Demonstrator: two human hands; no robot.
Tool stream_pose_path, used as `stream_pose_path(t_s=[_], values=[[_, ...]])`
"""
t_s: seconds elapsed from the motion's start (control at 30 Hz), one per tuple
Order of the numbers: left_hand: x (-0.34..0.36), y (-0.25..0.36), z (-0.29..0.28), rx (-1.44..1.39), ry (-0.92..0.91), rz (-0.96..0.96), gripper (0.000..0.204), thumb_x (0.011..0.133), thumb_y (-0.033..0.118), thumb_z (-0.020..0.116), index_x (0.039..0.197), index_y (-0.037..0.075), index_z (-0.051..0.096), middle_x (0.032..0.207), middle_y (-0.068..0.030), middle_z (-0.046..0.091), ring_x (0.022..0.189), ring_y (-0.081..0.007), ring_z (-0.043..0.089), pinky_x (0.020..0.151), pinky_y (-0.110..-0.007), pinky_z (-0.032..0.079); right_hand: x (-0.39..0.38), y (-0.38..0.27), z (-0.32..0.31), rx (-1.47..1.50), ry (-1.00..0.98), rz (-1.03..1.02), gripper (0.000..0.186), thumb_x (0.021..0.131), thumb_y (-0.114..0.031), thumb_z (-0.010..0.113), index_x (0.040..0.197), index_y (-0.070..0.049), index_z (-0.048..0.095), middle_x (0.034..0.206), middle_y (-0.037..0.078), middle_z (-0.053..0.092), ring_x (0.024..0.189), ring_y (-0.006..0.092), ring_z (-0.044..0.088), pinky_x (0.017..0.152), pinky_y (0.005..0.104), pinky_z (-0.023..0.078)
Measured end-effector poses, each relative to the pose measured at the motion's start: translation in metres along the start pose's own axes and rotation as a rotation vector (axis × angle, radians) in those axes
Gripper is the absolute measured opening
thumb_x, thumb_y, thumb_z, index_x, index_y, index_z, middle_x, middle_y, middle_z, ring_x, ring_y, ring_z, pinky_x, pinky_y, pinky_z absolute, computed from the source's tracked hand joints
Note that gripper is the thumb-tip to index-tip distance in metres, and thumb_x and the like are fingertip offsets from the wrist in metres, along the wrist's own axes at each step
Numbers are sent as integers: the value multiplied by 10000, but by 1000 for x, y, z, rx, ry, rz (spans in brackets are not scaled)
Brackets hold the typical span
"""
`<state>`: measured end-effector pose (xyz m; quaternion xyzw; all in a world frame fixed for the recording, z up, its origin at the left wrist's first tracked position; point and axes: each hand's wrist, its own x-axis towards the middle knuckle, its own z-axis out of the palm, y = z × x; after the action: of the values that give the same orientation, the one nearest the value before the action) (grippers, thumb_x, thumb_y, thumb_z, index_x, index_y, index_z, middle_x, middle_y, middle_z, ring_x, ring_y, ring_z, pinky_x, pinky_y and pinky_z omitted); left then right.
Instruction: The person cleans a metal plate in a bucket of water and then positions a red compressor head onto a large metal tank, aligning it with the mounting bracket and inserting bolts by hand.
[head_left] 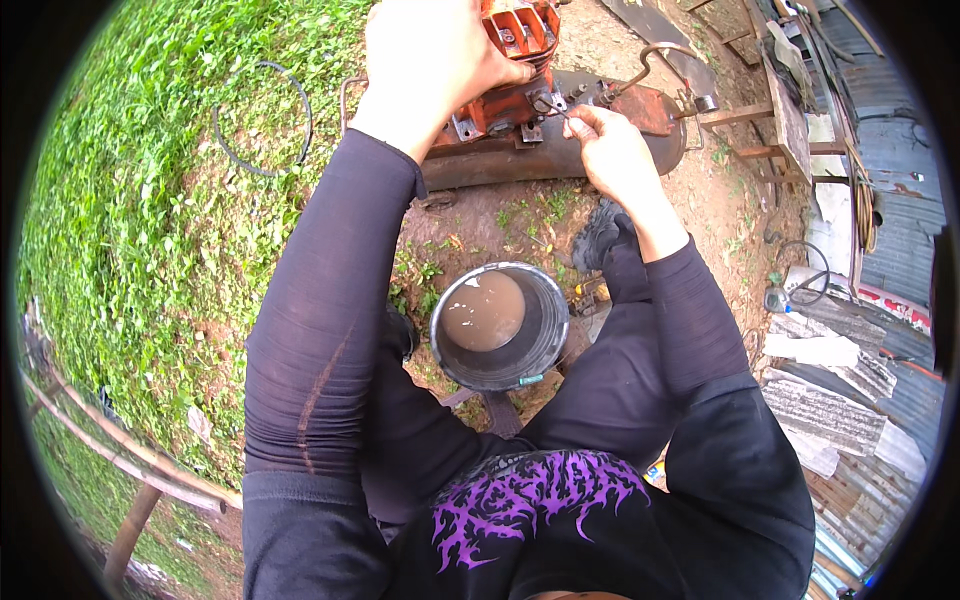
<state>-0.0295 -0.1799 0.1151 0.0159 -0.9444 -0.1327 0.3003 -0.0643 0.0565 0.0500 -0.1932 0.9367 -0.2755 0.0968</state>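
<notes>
An orange-red air compressor pump (520,95) with cooling fins sits on a rusty, dark cylindrical tank (480,168). My left hand (432,55) grips the pump's left side, its thumb pressed along the fins; the other fingers are partly out of view. Between the fingertips of my right hand (612,150) is a thin dark metal tool (553,106), its far end against the pump's lower right side by a fitting. The exact kind of tool cannot be made out. A bent copper-coloured pipe (640,68) rises from the tank just beyond my right hand.
Between my legs stands a black bucket (548,350) holding murky brown water. Grass (150,200) with a loop of black hose (307,128) lies left. Corrugated sheets (825,410) and a wooden frame (785,130) are at the right. A bamboo rail (140,455) runs lower left.
</notes>
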Motion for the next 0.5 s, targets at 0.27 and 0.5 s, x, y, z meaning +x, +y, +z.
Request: stream_pose_path(t_s=[0.27,0.5], values=[[2,-3,7,-30,30,6,726,541,468,932,1104,93,669,944,-159,681,925,-351,659,897,-452,504,4,16,3,131,-43,35,211,994,-179,560,948,-33,705,867,180,703,852,331,682,810,408,511],[3,-3,0,-47,-19,5,711,550,472,919,1103,96,676,914,-158,680,910,-343,663,856,-448,519,10,-3,-3,-34,10,77,276,985,-266,562,943,-36,709,867,185,707,869,339,696,808,431,515]])
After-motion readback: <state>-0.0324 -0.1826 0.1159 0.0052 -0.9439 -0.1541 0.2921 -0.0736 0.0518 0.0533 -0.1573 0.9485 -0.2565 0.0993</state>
